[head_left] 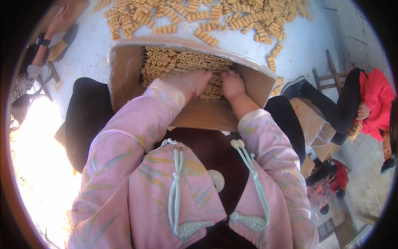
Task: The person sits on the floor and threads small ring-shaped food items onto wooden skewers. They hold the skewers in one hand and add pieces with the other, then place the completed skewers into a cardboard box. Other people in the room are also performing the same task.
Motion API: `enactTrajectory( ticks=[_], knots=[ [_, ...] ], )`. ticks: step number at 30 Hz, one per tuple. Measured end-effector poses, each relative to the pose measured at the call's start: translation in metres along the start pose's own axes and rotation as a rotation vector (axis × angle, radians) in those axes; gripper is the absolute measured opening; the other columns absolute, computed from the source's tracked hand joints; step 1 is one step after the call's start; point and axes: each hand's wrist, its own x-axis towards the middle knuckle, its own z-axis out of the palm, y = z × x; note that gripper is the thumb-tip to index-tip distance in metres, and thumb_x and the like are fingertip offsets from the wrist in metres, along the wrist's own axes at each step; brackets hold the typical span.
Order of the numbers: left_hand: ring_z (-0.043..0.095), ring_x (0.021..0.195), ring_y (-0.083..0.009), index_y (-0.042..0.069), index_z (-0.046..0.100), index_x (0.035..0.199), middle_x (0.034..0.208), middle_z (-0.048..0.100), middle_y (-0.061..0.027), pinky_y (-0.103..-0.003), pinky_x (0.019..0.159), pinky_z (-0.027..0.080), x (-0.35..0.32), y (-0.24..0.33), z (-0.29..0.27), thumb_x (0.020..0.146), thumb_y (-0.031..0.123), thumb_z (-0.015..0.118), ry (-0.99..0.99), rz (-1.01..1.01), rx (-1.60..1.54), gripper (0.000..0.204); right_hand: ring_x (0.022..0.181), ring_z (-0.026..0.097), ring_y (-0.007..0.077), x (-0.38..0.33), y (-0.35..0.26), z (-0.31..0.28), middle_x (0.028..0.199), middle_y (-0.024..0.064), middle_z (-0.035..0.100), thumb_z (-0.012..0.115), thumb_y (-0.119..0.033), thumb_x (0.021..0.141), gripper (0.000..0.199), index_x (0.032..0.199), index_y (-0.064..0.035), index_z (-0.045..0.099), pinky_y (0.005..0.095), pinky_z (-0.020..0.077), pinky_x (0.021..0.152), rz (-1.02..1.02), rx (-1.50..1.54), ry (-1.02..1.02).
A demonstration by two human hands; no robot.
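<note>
Two hands are down inside our cardboard box (124, 70), which sits tipped toward us against our knees. Our left hand (195, 81) lies flat on the skewers (174, 62) in the box, with the fingers pressed down on them. Our right hand (232, 85) is curled with its knuckles up, just beside the left one, and it also touches the skewers. We cannot tell if it is pinching any of them. The skewers are thin sticks full of little tan rings, and they lie side by side in rows in the box. Past the box, many more skewers (207, 16) are spread in a big pile on the pale ground (306, 37). On our right, a person in a red top (375, 99) sits by a wooden chair (327, 76). On our left, another person's arm (49, 29) reaches out.
</note>
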Motion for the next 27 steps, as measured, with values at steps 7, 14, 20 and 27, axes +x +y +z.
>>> enactTrajectory(
  ticks=[7,14,20,27],
  knots=[
    [0.059,0.103,-0.0375,0.006,0.047,0.124,0.11,0.059,-0.0217,-0.042,0.088,0.048,-0.002,0.002,0.004,0.08,0.019,0.069,0.046,-0.063,-0.067,0.051,0.108,0.056,0.0362,-0.002,-0.003,0.011,0.116,0.0188,0.058,0.054,-0.007,0.081,0.027,0.108,-0.0011,0.058,0.043,0.0489,0.091,0.044,0.069,0.003],
    [0.059,0.105,-0.0377,0.004,0.045,0.125,0.11,0.059,-0.022,-0.042,0.088,0.049,-0.006,0.012,-0.01,0.08,0.026,0.071,-0.001,-0.088,-0.014,0.057,0.11,0.054,0.0397,0.001,0.003,0.009,0.117,0.0206,0.058,0.056,-0.006,0.079,0.033,0.111,-0.0024,0.055,0.0438,0.0457,0.095,0.005,0.068,-0.106],
    [0.062,0.099,-0.038,-0.003,0.041,0.117,0.105,0.064,-0.0239,-0.041,0.084,0.05,-0.012,0.016,-0.012,0.079,0.025,0.071,-0.141,-0.098,0.077,0.057,0.111,0.055,0.0372,0.001,0.003,0.004,0.117,0.0198,0.058,0.056,-0.006,0.079,0.032,0.111,-0.0046,0.056,0.0441,0.0458,0.095,0.011,0.081,-0.111],
    [0.063,0.096,-0.0398,-0.004,0.041,0.115,0.101,0.064,-0.0268,-0.043,0.083,0.051,0.0,-0.009,0.034,0.079,0.015,0.068,-0.002,-0.098,0.069,0.05,0.114,0.054,0.0363,0.001,-0.001,-0.007,0.119,0.0194,0.057,0.054,-0.005,0.079,0.034,0.113,-0.0046,0.055,0.0437,0.0447,0.097,0.046,0.092,-0.143]
  ],
)
